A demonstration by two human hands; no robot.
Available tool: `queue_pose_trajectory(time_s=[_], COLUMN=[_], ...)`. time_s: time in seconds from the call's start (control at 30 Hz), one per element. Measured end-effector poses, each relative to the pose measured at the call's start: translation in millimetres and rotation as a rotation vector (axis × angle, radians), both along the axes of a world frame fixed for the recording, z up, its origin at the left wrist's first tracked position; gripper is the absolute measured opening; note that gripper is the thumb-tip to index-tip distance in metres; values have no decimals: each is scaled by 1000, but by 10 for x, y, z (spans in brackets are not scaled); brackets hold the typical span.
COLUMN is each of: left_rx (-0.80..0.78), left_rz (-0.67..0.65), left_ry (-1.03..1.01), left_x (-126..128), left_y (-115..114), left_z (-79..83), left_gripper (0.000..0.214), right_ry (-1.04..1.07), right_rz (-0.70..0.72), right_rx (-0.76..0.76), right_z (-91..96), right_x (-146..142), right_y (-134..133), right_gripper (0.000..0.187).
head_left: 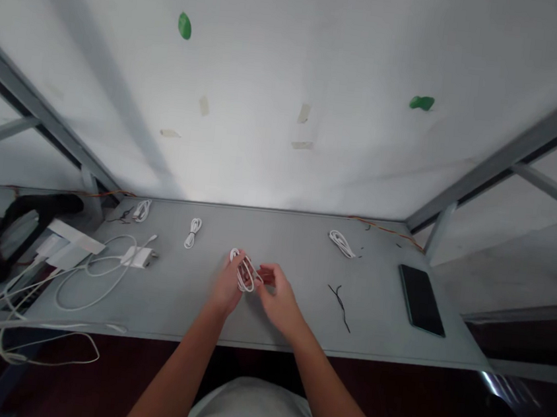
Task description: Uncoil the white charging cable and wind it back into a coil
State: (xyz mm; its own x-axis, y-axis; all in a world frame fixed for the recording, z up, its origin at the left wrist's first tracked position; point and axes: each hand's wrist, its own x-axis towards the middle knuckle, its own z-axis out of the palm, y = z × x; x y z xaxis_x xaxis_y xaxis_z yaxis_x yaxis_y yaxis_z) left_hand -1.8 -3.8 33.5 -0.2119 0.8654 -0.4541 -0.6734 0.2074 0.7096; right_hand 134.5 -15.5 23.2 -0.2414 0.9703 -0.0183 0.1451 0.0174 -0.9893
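Observation:
A coiled white cable (246, 275) is held just above the front middle of the grey table (280, 235). My left hand (226, 288) wraps its fingers round the left side of the coil. At the coil's right edge, my right hand (279, 298) has its thumb and fingers closed on a strand; the fingertips are partly hidden. Further back lie a bundled white cable (193, 233) to the left and a looped white cable (341, 243) to the right. Black twist ties (341, 304) rest on the table to the right of my right hand.
At the right end lies a black phone (421, 300). On the left are a white charger (139, 257) with its cable, a white power strip (68, 246), another coiled cable (142, 211) and black headphones (22, 228). A white wall (250, 99) stands behind.

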Motion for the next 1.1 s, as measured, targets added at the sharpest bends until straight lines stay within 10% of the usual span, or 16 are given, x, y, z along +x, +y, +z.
queue_pose_trajectory(time_s=[0.83, 1.1], left_rx=[182, 245], left_rz=[-204, -220], left_ry=[-57, 133], left_x=[-133, -140], left_y=[-32, -70], left_z=[10, 58], left_gripper=[39, 45], right_ry=[58, 17], right_rz=[-244, -270], right_rx=[-68, -197], right_z=[675, 372], right_x=[373, 557], right_y=[-117, 115], right_gripper=[35, 36])
